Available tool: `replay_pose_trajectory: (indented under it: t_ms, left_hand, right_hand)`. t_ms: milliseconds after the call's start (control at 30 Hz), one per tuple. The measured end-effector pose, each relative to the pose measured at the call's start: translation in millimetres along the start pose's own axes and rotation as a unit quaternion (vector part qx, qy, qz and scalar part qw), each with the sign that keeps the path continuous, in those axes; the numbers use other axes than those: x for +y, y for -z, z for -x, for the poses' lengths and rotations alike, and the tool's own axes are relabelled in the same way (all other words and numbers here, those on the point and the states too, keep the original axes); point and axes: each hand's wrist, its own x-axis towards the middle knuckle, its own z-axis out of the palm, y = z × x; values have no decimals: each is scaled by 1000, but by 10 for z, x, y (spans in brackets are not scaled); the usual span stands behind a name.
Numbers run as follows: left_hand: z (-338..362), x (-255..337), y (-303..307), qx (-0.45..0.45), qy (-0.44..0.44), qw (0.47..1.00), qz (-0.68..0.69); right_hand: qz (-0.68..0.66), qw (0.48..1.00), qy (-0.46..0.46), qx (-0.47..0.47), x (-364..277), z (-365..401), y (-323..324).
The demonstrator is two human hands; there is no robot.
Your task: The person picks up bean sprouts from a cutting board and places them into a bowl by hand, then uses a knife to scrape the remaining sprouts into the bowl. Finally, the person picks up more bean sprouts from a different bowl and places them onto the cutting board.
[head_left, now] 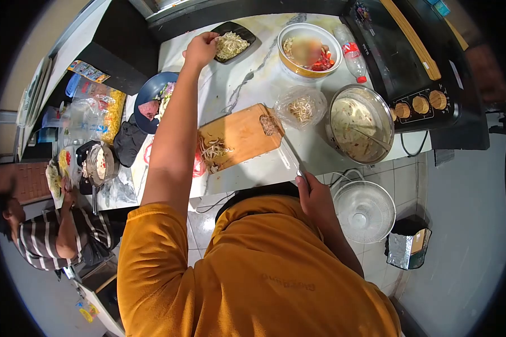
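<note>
My left hand [200,49] reaches out to the left rim of a black square dish [243,30]. Its fingers are pinched together; what lies between them, if anything, is hidden. Pale bean sprouts [230,46] are heaped in the dish. At the counter's front edge, my right hand [316,195] grips a knife [289,153], its blade pointing up and left along the end of a wooden cutting board [244,137]. Cut sprout pieces [212,150] lie on the board's left end. More sprouts sit in a clear plastic bag [302,108] right of the board.
A steel bowl of batter [360,123] with a spoon stands right, near a yellow-white bowl [310,50] and a plastic bottle [351,54]. A dark blue plate [150,95] lies left, partly behind my arm. A co-worker [56,233] is far left. Below stands a basket [365,211].
</note>
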Motion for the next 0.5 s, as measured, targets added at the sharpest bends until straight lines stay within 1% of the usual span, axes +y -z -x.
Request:
replay_pose_trajectory:
  t_ms: [33,67,167,233,267,300,333,400,467,500]
  left_hand:
    - [68,-5,25,-6,-21,999,38]
    - [123,-2,51,-5,-22,999,39]
    - [386,91,233,-17,-6,999,32]
    - [610,139,380,-29,-6,998,61]
    - [747,153,450,-27,0,998,59]
    - [904,177,520,-50,9,997,66]
    - [1085,183,570,-73,17,994,73]
    - [1487,167,641,-80,19,994,77]
    - [1860,73,680,-148,-92,983,62]
    - [2044,104,735,-163,-84,982,42]
  right_hand:
    - [0,1000,-10,-3,-3,-6,13]
    - [0,1000,-19,-7,-6,-16,23]
    - [-6,1000,1,10,35,-61,6]
    - [-8,1000,-8,-9,16,-87,14]
    - [-12,1000,-17,-21,6,-104,7]
    - [-10,999,-16,-27,13,-118,-19]
    - [-18,1000,0,-21,29,-125,-53]
    - [-25,999,18,-19,23,-139,-95]
    - [-23,998,26,-46,-6,-157,-124]
    - [-22,998,28,-50,-8,-165,-144]
